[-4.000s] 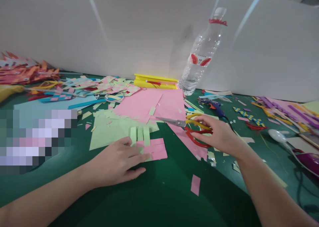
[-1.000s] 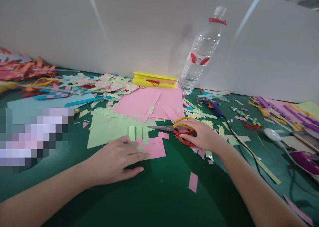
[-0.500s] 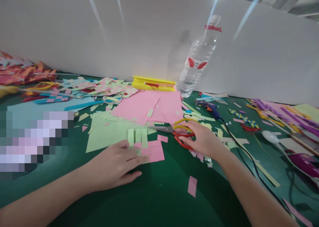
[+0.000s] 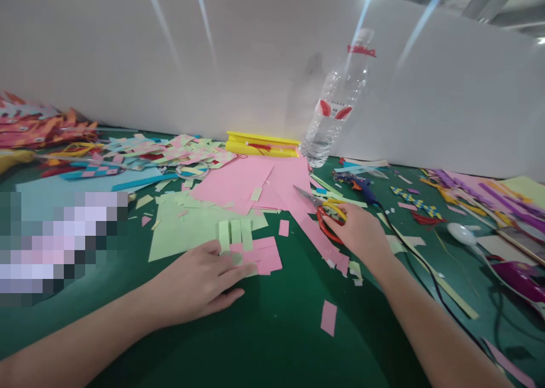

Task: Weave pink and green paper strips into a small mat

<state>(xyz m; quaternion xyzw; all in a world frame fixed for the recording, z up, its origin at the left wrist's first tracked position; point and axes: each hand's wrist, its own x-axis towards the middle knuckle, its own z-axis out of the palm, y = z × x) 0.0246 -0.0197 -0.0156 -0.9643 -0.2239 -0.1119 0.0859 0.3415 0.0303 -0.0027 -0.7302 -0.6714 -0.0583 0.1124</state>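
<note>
My left hand (image 4: 200, 283) lies flat with fingers stretched out, pressing down a small woven piece of pink and green paper strips (image 4: 251, 250) on the green table. My right hand (image 4: 361, 232) is closed round the yellow and red handles of a pair of scissors (image 4: 323, 209), whose blades point up-left over a pink sheet (image 4: 255, 180). A light green sheet (image 4: 187, 223) lies just behind my left hand.
A clear water bottle (image 4: 336, 107) stands by the white wall, a yellow box (image 4: 261, 144) beside it. A blue glue gun (image 4: 360, 183) with black cord lies right. Paper scraps and woven strips (image 4: 140, 152) litter the back left; a pink scrap (image 4: 328, 318) lies near.
My right hand has turned and lifted the scissors, swinging the blades from pointing left to pointing up-left, and shifted slightly right. My left hand has stayed on the woven strips.
</note>
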